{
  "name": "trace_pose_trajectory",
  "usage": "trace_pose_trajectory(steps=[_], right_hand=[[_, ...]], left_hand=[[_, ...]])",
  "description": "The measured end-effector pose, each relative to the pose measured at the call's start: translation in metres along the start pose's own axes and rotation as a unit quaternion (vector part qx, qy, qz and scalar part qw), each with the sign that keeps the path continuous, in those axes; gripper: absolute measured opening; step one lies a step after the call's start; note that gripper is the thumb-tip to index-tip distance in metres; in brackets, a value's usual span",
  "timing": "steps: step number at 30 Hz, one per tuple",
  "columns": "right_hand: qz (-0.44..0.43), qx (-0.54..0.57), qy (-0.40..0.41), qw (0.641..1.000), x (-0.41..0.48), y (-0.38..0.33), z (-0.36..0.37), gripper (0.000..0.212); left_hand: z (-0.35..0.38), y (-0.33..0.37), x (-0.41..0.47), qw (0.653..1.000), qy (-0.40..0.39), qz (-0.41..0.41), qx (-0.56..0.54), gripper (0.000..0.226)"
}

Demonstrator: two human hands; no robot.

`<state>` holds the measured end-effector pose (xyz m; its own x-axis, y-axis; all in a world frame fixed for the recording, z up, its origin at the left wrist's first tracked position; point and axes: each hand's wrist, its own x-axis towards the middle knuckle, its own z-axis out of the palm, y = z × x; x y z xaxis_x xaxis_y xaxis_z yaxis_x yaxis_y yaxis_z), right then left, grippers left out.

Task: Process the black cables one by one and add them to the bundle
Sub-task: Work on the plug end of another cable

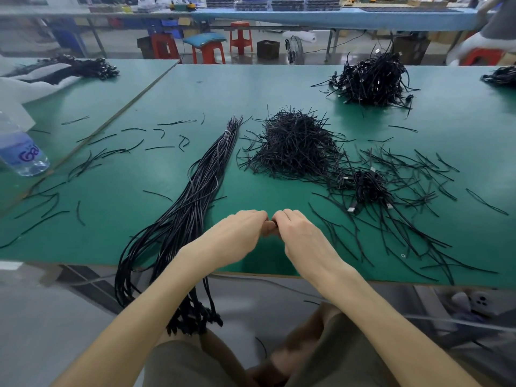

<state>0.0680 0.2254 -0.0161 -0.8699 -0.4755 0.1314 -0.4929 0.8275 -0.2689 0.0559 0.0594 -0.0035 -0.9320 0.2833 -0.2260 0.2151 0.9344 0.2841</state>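
Left hand point(237, 230), right hand point(299, 233), cable point(276, 224) between

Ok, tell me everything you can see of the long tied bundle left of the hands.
The bundle is many long, thin black cables, rubbery-looking, cinched by a pale tie near its far end. It lies diagonally on the green table, fanning looser toward the near edge, where it droops over and its dark connector ends hang. The left forearm crosses in front of the hanging part; contact is unclear.
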Motion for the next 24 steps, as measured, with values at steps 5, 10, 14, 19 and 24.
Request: trace_pose_trajectory(steps=[5,10,14,19,24], right_hand=[[0.002,-0.035,0.015,0.999,0.001,0.003,0.004,0.041],[0.007,-0.056,0.018,0.998,0.001,0.01,0.006,0.041],[-0.006,-0.052,0.05,0.997,0.002,0.013,0.007,0.033],[-0.018,-0.023,0.076,0.997,0.009,0.012,0.01,0.032],[0.036,-0.069,0.157,0.984,0.011,0.021,0.008,0.047]], left_hand=[[0.008,-0.004,-0.001,0.997,0.068,0.014,-0.039,0.024],[0.012,-0.004,0.0,0.991,0.076,0.034,-0.104,0.035],[0.016,-0.005,0.002,0.984,0.02,0.036,-0.173,0.04],[0.018,-0.011,0.004,0.974,0.05,0.043,-0.218,0.039],[0.025,-0.015,0.01,0.947,0.147,0.0,-0.285,0.04]])
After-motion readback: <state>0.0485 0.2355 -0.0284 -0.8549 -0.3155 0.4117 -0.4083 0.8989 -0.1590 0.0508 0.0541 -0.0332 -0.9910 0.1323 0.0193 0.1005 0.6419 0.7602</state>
